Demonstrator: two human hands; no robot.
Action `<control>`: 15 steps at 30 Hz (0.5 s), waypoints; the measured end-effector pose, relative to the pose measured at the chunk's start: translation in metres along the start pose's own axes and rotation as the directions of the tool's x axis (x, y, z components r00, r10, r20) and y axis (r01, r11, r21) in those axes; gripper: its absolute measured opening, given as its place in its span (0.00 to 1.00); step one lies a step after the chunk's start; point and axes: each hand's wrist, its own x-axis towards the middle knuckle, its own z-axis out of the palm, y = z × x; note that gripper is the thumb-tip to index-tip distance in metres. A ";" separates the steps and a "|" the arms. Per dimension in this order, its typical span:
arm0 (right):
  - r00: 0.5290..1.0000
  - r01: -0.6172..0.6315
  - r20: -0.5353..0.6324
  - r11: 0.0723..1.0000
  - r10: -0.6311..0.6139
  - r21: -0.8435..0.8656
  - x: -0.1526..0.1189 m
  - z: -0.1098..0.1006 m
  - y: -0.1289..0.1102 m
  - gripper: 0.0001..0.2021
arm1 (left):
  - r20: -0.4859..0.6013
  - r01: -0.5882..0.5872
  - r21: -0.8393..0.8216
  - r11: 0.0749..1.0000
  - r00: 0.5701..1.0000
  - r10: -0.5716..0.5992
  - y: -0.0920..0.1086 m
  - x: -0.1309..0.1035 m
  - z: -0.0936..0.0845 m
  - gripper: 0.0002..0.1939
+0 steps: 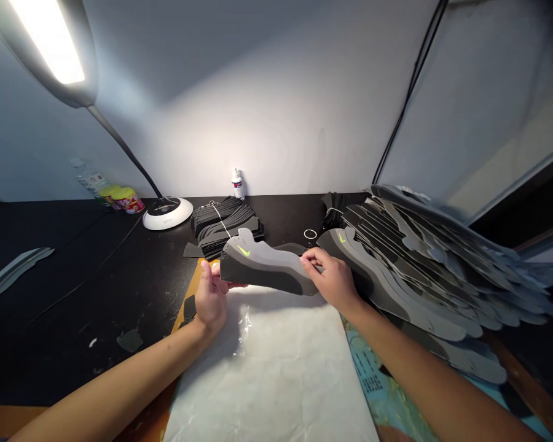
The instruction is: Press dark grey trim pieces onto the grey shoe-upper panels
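A grey and black shoe upper panel (pixel 267 265) with a small yellow-green swoosh is held up over a white sheet (pixel 276 368). My left hand (pixel 211 298) grips its left end, thumb upright in front and the other fingers partly behind the panel. At the right end, my right hand (pixel 332 277) pinches the panel's edge between thumb and fingers. Just right of that hand lies a similar panel (pixel 373 270) with the same swoosh, at the front of a large fanned pile of panels (pixel 415 258).
Behind the held panel sits a tied bundle of dark pieces (pixel 225 224); a smaller bundle (pixel 333 210) is farther right. A white bottle (pixel 237 184) stands by the wall. A lit lamp (pixel 168 213) rises at left. Dark scraps (pixel 130 339) lie on the black table (pixel 96 276).
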 end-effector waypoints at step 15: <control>0.999 0.024 -0.024 1.000 -0.024 0.006 0.000 -0.002 -0.003 0.10 | 0.001 -0.069 -0.045 0.997 0.998 0.069 -0.007 -0.003 -0.001 0.21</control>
